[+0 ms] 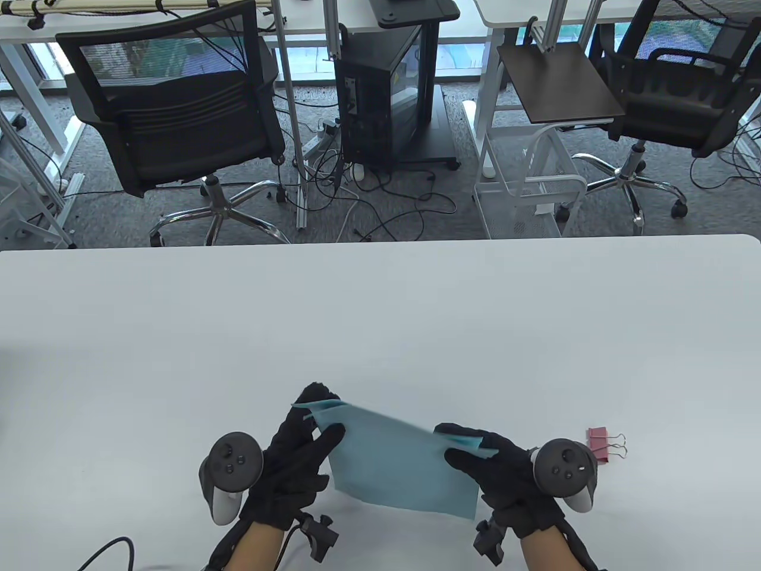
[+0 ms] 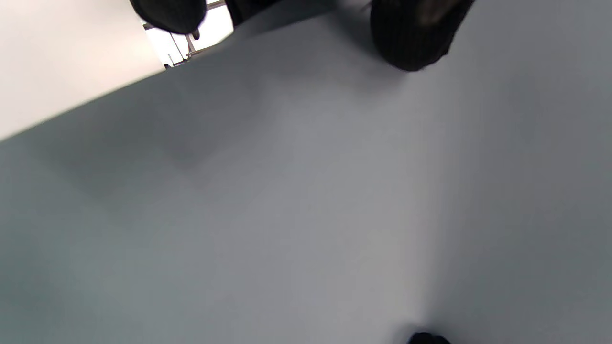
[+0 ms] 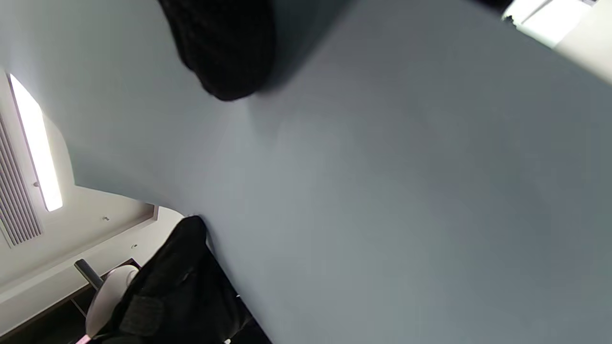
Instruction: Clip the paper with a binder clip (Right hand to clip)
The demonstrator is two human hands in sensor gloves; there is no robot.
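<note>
A light blue stack of paper point(image 1: 398, 467) is held up above the white table point(image 1: 380, 321) near its front edge. My left hand point(image 1: 309, 440) grips the paper's left edge, thumb in front and fingers behind. My right hand point(image 1: 481, 461) grips its right edge the same way. A pink binder clip point(image 1: 601, 443) with silver wire handles lies on the table just right of my right hand, untouched. In both wrist views the paper's grey-blue surface point(image 2: 306, 200) point(image 3: 382, 191) fills the frame, with a dark gloved fingertip point(image 2: 411, 38) point(image 3: 224, 52) pressed on it.
Beyond the table's far edge stand two black office chairs point(image 1: 178, 119), a black computer tower on a cart point(image 1: 386, 95) and a white wire trolley point(image 1: 529, 184). Cables run from my wrists off the table's front edge.
</note>
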